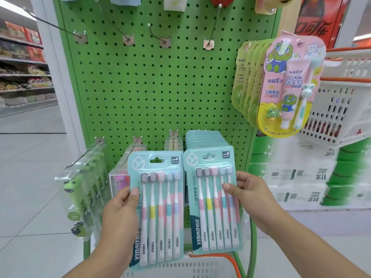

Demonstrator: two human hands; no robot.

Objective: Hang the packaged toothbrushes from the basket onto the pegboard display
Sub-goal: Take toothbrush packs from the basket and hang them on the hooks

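Both grips hold a pack: the left hand (120,213) pinches one flat teal card-and-clear-plastic pack of five toothbrushes (158,207) at lower centre, and the right hand (249,195) pinches a second matching pack (212,199) beside it. Behind them stands the perforated green metal pegboard (156,81), with four bare wire hooks (118,23) in its upper row. Only the rim of the white slotted plastic basket (180,267) shows, cut off at the bottom edge.
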